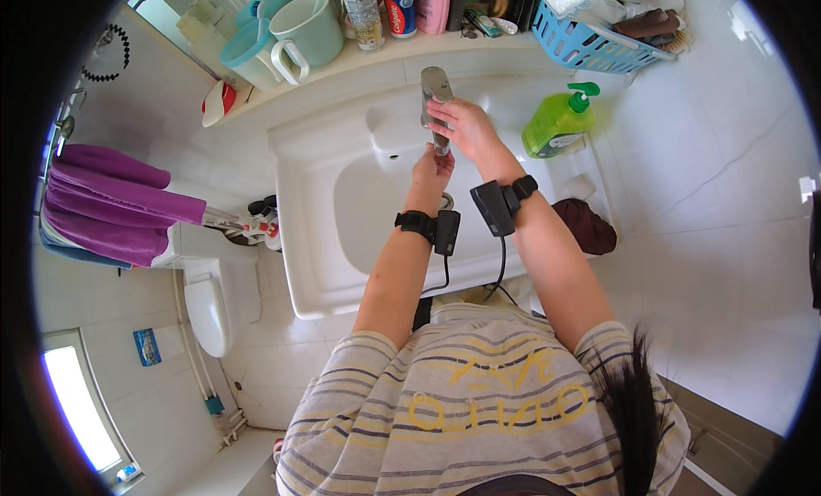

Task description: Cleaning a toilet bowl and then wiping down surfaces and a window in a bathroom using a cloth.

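Observation:
A metal faucet (pixel 436 89) stands at the back of a white washbasin (pixel 308 239). My right hand (pixel 467 127) lies against the side of the faucet, its fingers spread over the metal body. Just below the spout end, my left hand (pixel 433 167) is raised with its fingertips near or touching the outlet; which of the two is hard to tell. Whether water runs is not plain. Part of the drain (pixel 446 201) shows between my wrists. Both wrists wear black strapped devices with cables.
Right of the faucet stands a green pump bottle (pixel 557 125), with a dark red cloth (pixel 585 226) on the basin's right edge. The shelf (pixel 346 63) behind holds mugs, bottles and a blue basket (pixel 577 44). Purple towels (pixel 122 204) hang left, near a toilet (pixel 208 313).

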The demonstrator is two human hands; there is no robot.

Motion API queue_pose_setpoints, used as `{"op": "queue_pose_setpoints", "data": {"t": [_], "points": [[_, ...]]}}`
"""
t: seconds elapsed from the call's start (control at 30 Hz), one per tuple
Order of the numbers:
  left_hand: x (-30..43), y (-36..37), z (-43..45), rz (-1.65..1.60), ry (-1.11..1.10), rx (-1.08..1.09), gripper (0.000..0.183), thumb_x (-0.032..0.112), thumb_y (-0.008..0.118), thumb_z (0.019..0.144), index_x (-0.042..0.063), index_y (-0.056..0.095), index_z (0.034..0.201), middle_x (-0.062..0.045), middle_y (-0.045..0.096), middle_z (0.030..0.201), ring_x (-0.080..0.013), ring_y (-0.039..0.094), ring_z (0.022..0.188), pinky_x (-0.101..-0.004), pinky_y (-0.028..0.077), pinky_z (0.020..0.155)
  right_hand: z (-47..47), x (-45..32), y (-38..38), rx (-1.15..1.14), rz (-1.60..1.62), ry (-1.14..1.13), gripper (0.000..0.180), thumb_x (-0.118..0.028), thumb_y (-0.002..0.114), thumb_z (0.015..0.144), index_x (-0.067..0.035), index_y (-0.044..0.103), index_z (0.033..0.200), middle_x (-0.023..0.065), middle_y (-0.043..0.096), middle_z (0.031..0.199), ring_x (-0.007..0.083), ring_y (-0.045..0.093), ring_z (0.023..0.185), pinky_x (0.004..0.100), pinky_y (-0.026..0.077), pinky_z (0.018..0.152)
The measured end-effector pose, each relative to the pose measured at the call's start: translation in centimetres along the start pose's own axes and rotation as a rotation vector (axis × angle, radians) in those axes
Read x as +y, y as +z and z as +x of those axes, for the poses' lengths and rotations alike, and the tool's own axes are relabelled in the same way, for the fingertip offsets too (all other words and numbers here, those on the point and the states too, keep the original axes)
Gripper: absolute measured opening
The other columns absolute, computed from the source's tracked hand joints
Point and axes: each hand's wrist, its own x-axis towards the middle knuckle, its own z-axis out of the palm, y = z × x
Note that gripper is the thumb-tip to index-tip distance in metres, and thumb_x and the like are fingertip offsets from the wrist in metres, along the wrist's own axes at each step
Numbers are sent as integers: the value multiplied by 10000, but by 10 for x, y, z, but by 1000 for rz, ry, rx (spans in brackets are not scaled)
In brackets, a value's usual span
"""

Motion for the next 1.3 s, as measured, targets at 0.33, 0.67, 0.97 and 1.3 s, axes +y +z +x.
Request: {"op": "queue_pose_setpoints", "data": {"t": [0.33,0.67,0.97,1.3], "points": [[-19,-8,-26,-67,-54,-302,126,113,425,957,17,491,1007,-119,572,950,-255,560,953,-330,452,918,4,98,-57,130,310,198,246,-311,475,958,-82,558,927,76,631,829,215,617,784,365,509,765],[9,-45,-10,1939,994,-370,202,203,546,885,32,558,991,-144,626,892,-250,600,806,-337,487,740,16,138,-43,259,30,405,315,-345,422,938,-78,511,795,93,553,769,230,534,718,361,458,665],[22,-24,3,164,-127,-239,348,355,468,951,47,595,849,-72,575,679,-210,550,661,-372,493,689,7,142,-51,179,661,243,158,-98,473,915,-42,540,1047,91,596,977,216,571,983,302,455,846],[-38,-20,-6,618,-6,-102,538,406,285,996,22,381,1361,-72,475,1341,-224,446,1207,-297,325,1037,24,165,-90,62,-801,125,350,-269,468,903,-8,546,1123,169,520,1215,292,500,1088,374,411,878]]}}
